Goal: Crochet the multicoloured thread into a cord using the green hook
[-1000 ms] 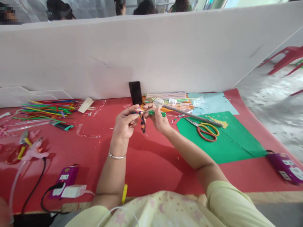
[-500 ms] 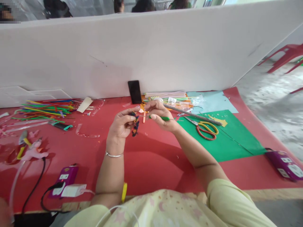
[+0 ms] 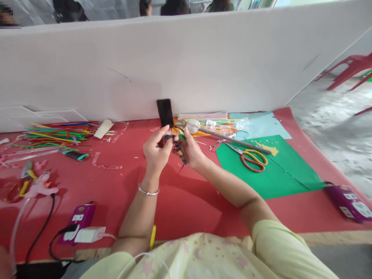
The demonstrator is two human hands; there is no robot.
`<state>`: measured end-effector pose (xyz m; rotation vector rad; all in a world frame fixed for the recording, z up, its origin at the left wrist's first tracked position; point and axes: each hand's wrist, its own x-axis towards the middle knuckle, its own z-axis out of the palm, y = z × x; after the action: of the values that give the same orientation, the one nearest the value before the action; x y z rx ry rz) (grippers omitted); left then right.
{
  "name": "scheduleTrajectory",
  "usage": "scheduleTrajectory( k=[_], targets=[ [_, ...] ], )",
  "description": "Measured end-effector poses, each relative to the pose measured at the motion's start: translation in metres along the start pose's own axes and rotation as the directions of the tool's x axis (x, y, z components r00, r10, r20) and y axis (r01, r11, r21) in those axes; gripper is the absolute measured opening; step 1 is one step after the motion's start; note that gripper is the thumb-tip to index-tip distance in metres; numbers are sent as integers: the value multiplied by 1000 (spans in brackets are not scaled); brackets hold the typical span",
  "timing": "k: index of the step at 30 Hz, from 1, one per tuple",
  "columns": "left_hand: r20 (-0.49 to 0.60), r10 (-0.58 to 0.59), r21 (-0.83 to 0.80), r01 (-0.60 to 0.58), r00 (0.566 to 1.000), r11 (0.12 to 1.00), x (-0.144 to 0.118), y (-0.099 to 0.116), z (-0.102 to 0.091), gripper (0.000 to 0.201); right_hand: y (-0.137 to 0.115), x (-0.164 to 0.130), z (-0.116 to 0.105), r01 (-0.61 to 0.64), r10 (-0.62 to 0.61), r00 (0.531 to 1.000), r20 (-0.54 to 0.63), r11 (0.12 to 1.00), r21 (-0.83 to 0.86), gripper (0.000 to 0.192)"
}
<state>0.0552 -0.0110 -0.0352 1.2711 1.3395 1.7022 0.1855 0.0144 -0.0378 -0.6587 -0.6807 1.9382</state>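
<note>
at the frame's centre our left hand [image 3: 157, 152] pinches a small dark beaded string piece [image 3: 178, 149] up off the red table mat [image 3: 180, 201], while our right hand [image 3: 189, 149] grips a thin green-handled tool [image 3: 182, 136] against it, fingers closed, both raised for close work.

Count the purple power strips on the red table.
2. One purple power strip lies near the front edge at the left with a white plug in it; the other sits at the far right edge. None seems hidden.
</note>
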Motion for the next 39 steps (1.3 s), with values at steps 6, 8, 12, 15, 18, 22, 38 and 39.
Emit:
scheduleTrajectory(
  k=[6, 8, 12, 15, 18, 22, 38, 39],
  targets=[
    [-67, -117, -257, 96, 991, 962, 2, 4, 5, 38, 11, -4, 7, 68, -69, 996, -50, 998, -14, 73],
    [105, -276, -410, 294, 955, 863, 7, 11, 1, 38, 14, 1, -1, 186, -190, 981, -28, 977, -106, 74],
    [272, -381, -451, 467, 884, 761, 14, 24, -11, 37, 7, 8, -28, 432, -395, 902, 176, 811, -394, 78],
    [344, -413, -435, 533, 843, 726, 15, 29, -15, 38, -11, 4, -40, 524, -458, 850, 259, 694, -494, 80],
    [354, -417, -426, 542, 837, 725, 15, 31, -15, 38, -27, -4, -42, 662, -528, 743, 411, 489, -569, 80],
    [360, -411, -414, 538, 838, 734, 14, 32, -17, 37, -37, -6, -44, 719, -520, 684, 512, 364, -592, 75],
    [323, -354, -326, 454, 878, 829, 13, 31, -22, 36, -58, -7, -52, 785, -417, 618, 666, 281, -553, 54],
    [324, -353, -323, 453, 878, 831, 13, 31, -23, 36, -58, -8, -50, 774, -411, 633, 656, 325, -544, 56]
  ],
)
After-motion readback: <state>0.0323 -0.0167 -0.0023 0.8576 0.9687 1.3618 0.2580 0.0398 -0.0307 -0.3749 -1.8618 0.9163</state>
